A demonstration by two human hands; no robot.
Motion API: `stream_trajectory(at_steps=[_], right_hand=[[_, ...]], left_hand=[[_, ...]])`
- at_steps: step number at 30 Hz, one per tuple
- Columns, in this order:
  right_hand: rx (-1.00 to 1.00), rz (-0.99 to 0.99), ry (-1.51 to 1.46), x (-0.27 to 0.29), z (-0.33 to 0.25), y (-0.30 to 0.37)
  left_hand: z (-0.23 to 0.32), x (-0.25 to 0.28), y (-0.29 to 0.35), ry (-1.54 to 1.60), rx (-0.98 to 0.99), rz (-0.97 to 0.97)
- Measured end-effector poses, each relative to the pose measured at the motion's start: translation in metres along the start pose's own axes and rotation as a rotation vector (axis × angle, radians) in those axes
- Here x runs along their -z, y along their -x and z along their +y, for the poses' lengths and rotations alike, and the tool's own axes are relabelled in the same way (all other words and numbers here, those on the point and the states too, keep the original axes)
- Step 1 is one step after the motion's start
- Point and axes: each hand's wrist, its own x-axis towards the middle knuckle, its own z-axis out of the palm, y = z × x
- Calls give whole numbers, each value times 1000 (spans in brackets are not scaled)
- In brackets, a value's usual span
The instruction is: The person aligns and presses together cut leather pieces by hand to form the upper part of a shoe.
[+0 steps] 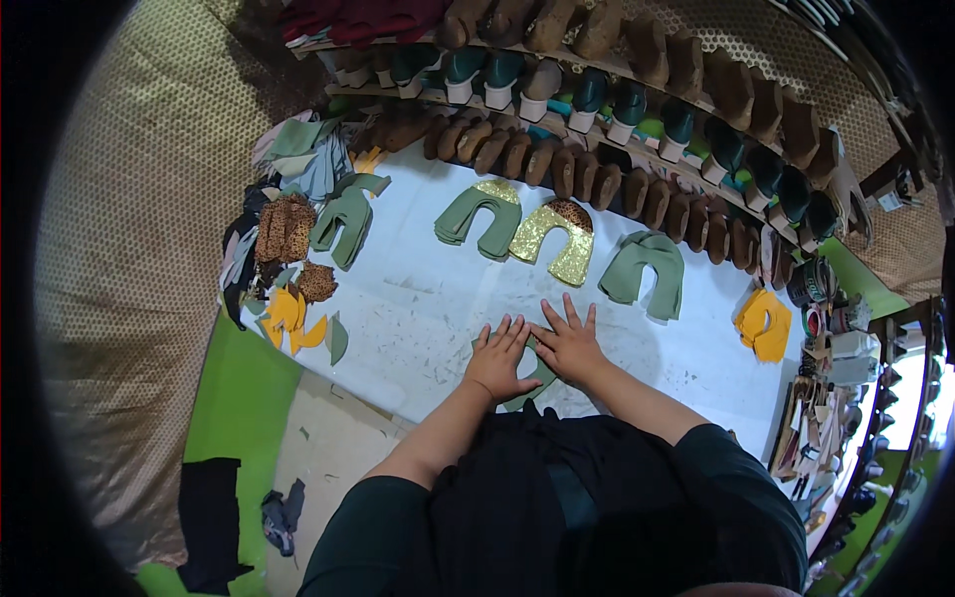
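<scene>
Piece you're on: one green cut piece (543, 376) flat on the white table (398, 318), right under your hands near your edge; bits of it peek out between them and below, the rest is covered, so I can't tell its full shape or whether it's one layer.
Left hand: your left hand (497, 358) is palm down on the left part of it, fingers spread, nothing gripped.
Right hand: your right hand (572, 346) lies flat too, fingers fanned, on its upper right side, fingertips close to the left ones.
Green U stacks: I count three beyond your hands: the left stack (338, 229), the middle stack (463, 219) and the right stack (642, 267).
Glitter: one gold U-shaped piece (567, 257), just beside the middle stack, leopard print at its top; a second bit of gold (497, 189) shows behind that stack.
Yellow: two lots, loose pieces (286, 310) far left and a pile (763, 326) far right.
Lasts: three rows behind the table, too crowded for me to count individually.
</scene>
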Motion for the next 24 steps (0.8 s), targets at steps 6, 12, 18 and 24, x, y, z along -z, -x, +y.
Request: stream_trajectory(at_steps=[6, 12, 18, 24], right_hand=[[142, -53, -46, 6, 13, 41], [252, -71, 17, 1, 30, 76], [321, 71, -122, -14, 40, 68], [46, -78, -4, -4, 1, 38]], left_hand=[[-2, -2, 1, 18, -2, 23], [-2, -4, 2, 34, -3, 33], [-4, -5, 0, 37, -2, 29], [-4, -5, 1, 30, 9, 29]])
